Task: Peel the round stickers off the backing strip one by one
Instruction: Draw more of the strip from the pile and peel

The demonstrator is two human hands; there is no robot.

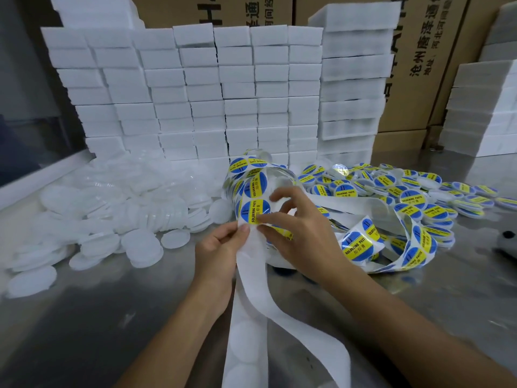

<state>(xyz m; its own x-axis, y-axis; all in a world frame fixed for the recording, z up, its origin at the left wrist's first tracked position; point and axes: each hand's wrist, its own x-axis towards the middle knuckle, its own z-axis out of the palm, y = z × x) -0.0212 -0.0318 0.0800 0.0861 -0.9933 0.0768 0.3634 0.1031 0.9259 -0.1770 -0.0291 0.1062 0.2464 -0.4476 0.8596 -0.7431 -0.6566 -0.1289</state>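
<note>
Spent strip (251,317) trails toward six o'clock. Left hand (221,247) pinches strip just under the next sticker (253,210); right hand (293,222) pinches that sticker's lower edge, other fingers loose. Best: keep strip taut, lift slowly toward three o'clock, avoid creasing. Lids (411,197) at two.

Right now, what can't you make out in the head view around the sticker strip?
- Whether the right hand has lifted the sticker's edge: its fingertips cover it.
- Backing strip's lower end: cut off by the bottom edge.
- Dark object at far right: cropped and blurred.
- Left hand's fingers behind the strip: hidden by it.
</note>
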